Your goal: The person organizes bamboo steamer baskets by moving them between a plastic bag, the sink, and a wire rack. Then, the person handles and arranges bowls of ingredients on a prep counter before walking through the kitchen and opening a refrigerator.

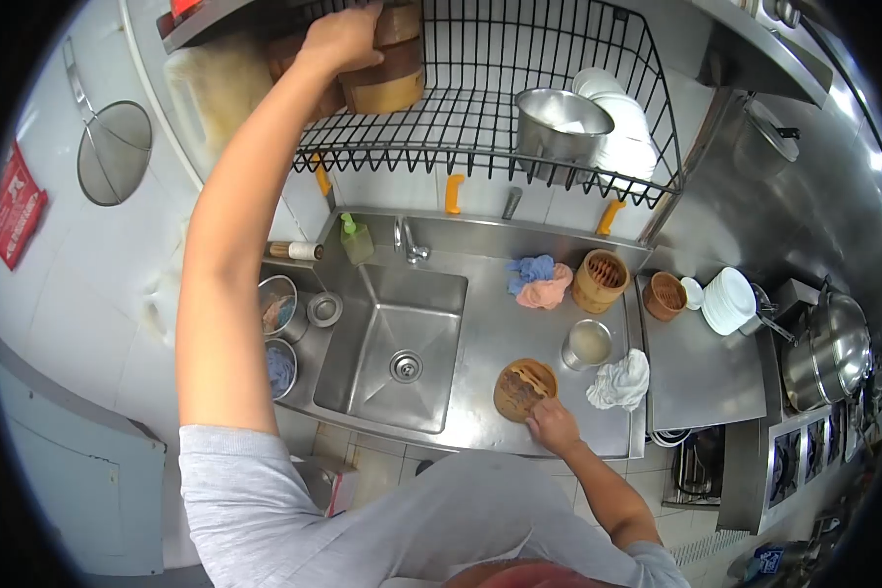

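My left hand (341,41) reaches up to the black wire rack (480,108), its fingers closed on the top of a stack of brown wooden containers (387,88) at the rack's left end. Down on the steel counter (485,343), my right hand (553,425) grips the lower right edge of a round wooden lid (515,397) with a raised bar across it. A metal cup of cloudy liquid (588,344) stands just up and right of that lid, and a white cloth (619,380) lies to the right of my right hand.
Left of centre is the sink (392,343) with its faucet (409,240). Blue and pink cloths (545,284) lie beside a bamboo container (599,281). White bowls (728,301) are stacked on the right counter. The rack holds a metal pot (559,127) and white dishes (625,127).
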Available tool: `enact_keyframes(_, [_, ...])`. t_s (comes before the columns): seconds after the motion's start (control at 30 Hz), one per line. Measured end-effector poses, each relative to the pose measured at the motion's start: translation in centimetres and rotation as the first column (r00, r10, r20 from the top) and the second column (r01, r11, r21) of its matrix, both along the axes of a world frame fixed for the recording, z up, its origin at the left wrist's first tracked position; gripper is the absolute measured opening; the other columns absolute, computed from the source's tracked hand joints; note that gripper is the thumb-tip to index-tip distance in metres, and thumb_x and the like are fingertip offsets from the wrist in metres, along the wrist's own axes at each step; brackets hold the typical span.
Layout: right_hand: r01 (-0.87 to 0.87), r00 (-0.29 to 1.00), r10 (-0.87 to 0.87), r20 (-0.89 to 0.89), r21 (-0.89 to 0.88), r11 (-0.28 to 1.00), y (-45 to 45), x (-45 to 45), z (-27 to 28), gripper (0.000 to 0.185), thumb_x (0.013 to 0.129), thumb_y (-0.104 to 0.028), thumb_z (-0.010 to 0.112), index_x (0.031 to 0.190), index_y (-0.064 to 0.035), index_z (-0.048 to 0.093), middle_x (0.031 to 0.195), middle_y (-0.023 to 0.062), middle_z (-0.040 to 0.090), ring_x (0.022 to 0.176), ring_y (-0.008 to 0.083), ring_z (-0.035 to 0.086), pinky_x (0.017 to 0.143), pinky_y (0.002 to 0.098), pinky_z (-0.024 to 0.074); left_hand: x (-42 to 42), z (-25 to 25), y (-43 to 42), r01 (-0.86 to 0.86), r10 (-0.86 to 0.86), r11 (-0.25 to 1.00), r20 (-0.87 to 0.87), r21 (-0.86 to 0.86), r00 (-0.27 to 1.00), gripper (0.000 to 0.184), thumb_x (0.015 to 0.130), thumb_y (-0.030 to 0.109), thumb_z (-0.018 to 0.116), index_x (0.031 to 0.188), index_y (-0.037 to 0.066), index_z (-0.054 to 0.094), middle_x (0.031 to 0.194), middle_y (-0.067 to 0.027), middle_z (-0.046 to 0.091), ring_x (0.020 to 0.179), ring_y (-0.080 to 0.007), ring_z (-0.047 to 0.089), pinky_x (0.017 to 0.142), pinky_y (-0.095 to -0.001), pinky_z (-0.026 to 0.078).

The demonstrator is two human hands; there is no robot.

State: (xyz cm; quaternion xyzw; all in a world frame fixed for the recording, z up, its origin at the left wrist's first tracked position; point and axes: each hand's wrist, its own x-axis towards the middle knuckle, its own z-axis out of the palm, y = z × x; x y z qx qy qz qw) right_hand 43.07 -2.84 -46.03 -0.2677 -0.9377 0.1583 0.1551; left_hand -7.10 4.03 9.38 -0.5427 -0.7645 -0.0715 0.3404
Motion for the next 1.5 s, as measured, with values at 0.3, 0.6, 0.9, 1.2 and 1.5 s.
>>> enact_keyframes(0.3, [0.225, 0.682, -0.643, -0.348, -0.737, 0.637, -2.8, 2.0, 7.9, 0.047, 0.076, -0.012, 0.088, 0.106, 0.0013, 0.054, 0.099, 0.0135, 0.066, 0.091, 0.0223, 0.068, 0.082, 0.0357, 0.0558, -1.3, 4.9, 3.0, 0.114, -0.112, 0.974, -0.018, 0.196, 0.994, 0.061, 0.088, 0.035, 0.075, 0.133, -0.001, 0.057, 0.125, -0.0234, 0.066, 0.106, -0.0376, 0.067, 0.093, -0.0444, 0.055])
enact_keyframes(0.6, [0.309, 0.663, -0.672, -0.33, -0.698, 0.647, -3.5, 3.2, 8.7, 0.054, 0.069, -0.006, 0.09, 0.106, 0.0005, 0.052, 0.098, 0.0115, 0.067, 0.088, 0.0157, 0.067, 0.075, 0.0289, 0.0555, -9.4, 6.8, 7.1, -0.148, 0.11, 0.988, 0.454, 0.049, 0.884, 0.047, 0.101, 0.025, 0.05, 0.141, -0.001, 0.054, 0.11, -0.0307, 0.07, 0.102, -0.0393, 0.072, 0.063, -0.0517, 0.061])
enact_keyframes(0.9, [0.299, 0.721, -0.628, -0.293, -0.685, 0.664, -4.4, 2.0, 9.5, 0.051, 0.069, -0.011, 0.09, 0.105, 0.0018, 0.056, 0.094, 0.0118, 0.07, 0.086, 0.0171, 0.068, 0.075, 0.0315, 0.0556, -0.3, 0.6, 2.9, 0.228, -0.169, 0.954, -0.281, 0.192, 0.945, 0.067, 0.094, 0.021, 0.053, 0.159, 0.022, 0.035, 0.151, -0.0281, 0.047, 0.091, -0.0455, 0.071, 0.064, -0.0456, 0.06])
enact_keyframes(1.2, [0.291, 0.721, -0.652, -0.235, -0.751, 0.592, -4.5, 1.5, 8.3, 0.049, 0.069, -0.012, 0.09, 0.102, 0.0002, 0.056, 0.092, 0.0104, 0.069, 0.083, 0.0147, 0.067, 0.071, 0.0302, 0.0548, -1.3, 2.5, 7.9, 0.121, -0.112, 0.993, -0.286, 0.013, 0.952, 0.094, 0.087, 0.052, 0.07, 0.161, 0.012, 0.027, 0.151, -0.0301, 0.046, 0.121, -0.0499, 0.061, 0.105, -0.0494, 0.049])
enact_keyframes(1.5, [0.24, 0.673, -0.661, -0.332, -0.747, 0.62, -4.8, 2.1, 7.0, 0.049, 0.069, -0.005, 0.089, 0.105, -0.0005, 0.056, 0.096, 0.0095, 0.068, 0.085, 0.0155, 0.067, 0.073, 0.0305, 0.0553, -15.0, 4.0, 12.5, 0.16, -0.272, 0.96, 0.909, 0.232, 0.315, 0.053, 0.097, 0.036, 0.065, 0.144, 0.013, 0.057, 0.106, -0.0104, 0.072, 0.072, -0.0238, 0.064, 0.056, -0.0369, 0.055])
